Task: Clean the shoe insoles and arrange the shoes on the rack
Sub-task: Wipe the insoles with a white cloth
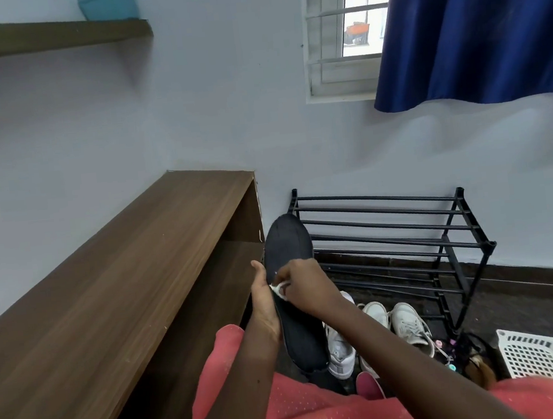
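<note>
Left hand grips the black insole by its edge, held upright before the black shoe rack. Right hand pinches a white cloth against the insole. White sneakers stand on the floor beside the rack.

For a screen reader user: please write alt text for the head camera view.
A person's left hand holds a dark insole while the right hand presses a small white cloth on it. Behind stands a black shoe rack, with white shoes on the floor.

Dark insole held nearly upright, white wipe on it, before the black rack; white shoes on floor
</note>
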Available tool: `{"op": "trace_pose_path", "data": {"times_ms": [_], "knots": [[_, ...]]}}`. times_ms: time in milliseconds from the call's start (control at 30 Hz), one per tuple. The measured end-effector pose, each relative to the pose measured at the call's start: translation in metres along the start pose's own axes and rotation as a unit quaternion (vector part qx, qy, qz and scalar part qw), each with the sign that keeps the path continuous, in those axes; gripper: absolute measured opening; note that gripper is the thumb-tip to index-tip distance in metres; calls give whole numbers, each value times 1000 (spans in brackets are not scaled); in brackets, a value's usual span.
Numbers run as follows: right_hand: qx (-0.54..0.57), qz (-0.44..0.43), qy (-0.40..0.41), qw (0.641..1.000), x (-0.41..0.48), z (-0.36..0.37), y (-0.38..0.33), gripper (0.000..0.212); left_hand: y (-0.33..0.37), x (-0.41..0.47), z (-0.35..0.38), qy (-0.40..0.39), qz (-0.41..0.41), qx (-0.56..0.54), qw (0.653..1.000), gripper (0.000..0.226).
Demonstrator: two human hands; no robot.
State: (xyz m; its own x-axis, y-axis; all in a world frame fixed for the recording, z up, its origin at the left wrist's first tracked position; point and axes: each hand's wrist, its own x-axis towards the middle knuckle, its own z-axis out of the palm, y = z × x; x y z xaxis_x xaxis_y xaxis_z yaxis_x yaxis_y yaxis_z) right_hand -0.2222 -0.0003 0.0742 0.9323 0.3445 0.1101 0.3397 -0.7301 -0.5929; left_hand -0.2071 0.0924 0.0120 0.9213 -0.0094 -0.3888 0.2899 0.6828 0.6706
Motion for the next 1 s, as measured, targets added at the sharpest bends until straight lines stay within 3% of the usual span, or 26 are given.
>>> {"op": "trace_pose_path", "data": {"times_ms": [100,200,533,700,1000], "knots": [[14,6,-12,1000,-8,2,1,28,0,7,-4,17,12,9,1000,82],[17,8,27,999,-1,1,2,26,0,6,0,-5,3,11,1000,84],[14,41,167,985,41,-12,24,25,-4,-13,11,-107,-26,44,993,58],[7,36,120,992,29,-7,22,26,-3,-11,7,-113,-35,10,993,63],[-11,4,47,999,8,9,16,26,-1,3,0,-20,-48,7,999,78]]}}
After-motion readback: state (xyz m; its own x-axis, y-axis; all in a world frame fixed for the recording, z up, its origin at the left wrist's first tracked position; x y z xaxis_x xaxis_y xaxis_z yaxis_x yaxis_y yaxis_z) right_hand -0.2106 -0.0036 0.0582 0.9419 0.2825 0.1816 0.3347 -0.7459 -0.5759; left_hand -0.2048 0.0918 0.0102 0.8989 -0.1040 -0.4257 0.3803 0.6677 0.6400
